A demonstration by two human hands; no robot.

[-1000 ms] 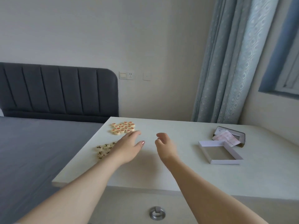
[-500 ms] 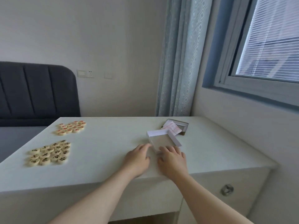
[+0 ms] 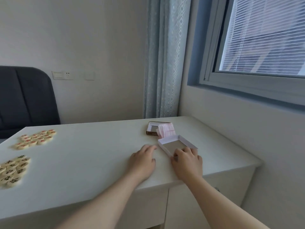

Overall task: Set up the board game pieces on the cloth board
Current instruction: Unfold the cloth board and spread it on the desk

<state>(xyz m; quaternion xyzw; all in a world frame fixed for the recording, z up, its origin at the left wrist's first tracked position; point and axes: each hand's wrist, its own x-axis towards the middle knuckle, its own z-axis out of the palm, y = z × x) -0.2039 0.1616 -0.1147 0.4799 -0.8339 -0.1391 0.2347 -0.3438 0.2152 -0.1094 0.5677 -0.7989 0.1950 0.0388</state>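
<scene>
At the desk's [image 3: 99, 162] right end my right hand [image 3: 187, 162] curls loosely on the white tray's [image 3: 177, 142] near rim, my left hand [image 3: 142, 160] flat and empty beside it, probably clearing room, since the folded cloth board [image 3: 166, 130] lies behind and the pieces [image 3: 35, 138] wait far left.

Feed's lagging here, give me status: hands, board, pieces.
Left hand flat on table, empty. Right hand on near edge of white box tray. Folded cloth board still on the other box, not spread. Pieces waiting far left.
</scene>
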